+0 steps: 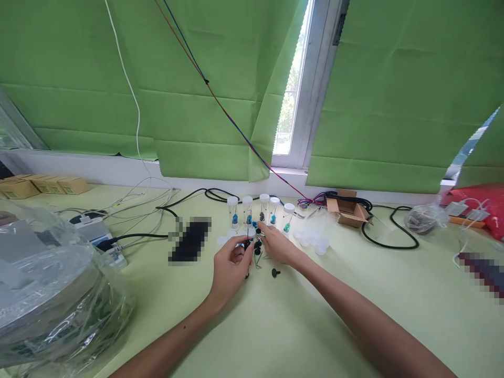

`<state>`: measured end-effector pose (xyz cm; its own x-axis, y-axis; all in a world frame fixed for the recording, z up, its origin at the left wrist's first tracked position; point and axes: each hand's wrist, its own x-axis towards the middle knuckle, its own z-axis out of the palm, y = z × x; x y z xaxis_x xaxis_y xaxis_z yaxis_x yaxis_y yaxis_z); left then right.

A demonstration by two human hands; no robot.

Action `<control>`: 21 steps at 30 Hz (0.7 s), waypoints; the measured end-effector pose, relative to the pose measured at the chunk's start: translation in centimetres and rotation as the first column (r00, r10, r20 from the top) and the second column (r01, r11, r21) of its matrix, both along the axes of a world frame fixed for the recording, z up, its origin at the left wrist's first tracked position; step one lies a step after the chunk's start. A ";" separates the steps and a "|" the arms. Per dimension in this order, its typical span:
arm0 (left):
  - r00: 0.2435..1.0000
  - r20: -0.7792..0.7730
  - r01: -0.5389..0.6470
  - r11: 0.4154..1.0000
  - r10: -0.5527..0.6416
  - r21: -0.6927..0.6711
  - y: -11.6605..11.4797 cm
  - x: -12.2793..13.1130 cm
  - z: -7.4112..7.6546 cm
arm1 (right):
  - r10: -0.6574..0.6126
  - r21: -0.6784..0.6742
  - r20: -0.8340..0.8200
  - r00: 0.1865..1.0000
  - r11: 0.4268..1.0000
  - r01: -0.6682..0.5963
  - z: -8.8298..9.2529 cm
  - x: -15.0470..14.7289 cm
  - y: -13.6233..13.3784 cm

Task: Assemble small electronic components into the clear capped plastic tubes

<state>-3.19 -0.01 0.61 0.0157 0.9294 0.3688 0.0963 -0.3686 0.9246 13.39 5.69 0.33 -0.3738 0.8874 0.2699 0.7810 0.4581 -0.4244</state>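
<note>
My left hand (234, 258) is closed on a small black part (247, 244) with a thin metal rod pointing up. To its right, my right hand (273, 242) reaches in among small black and blue parts; its fingertips are pressed together, and what they hold is too small to name. Black knobs (257, 248) and thin metal pins lie between the hands. A loose black knob (275, 273) sits nearer to me. Behind the hands stand several clear vials with white caps (232, 200), holding blue, dark or green pieces.
Empty translucent containers (321, 244) and an open cardboard box (348, 212) stand to the right. Black cables loop along the back. At the left are a large plastic-wrapped bundle (59, 299), a power strip (94, 233) and small boxes (73, 185).
</note>
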 end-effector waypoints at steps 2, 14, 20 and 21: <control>1.000 -0.006 0.005 1.000 -0.005 0.004 0.0 0.0 -0.1 | 0.012 -0.011 0.028 1.000 1.000 -0.012 -0.1 -0.1 0.3; 1.000 -0.017 0.002 1.000 -0.002 -0.018 0.0 0.1 -0.1 | -0.043 0.010 -0.026 0.999 0.999 0.044 -0.3 0.3 -0.4; 1.000 -0.006 -0.006 1.000 0.005 -0.028 -0.1 0.1 0.4 | -0.096 0.000 0.000 0.995 0.995 0.096 0.1 0.4 -0.8; 1.000 -0.007 -0.009 1.000 0.009 -0.027 -0.1 0.1 0.4 | -0.102 0.003 0.004 0.995 0.995 0.102 0.3 0.4 -0.8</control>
<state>-3.09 -0.12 1.01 0.0097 0.9390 0.3438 0.1061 -0.3428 0.9334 13.80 4.91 0.60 -0.2822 0.9203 0.2708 0.8257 0.3767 -0.4199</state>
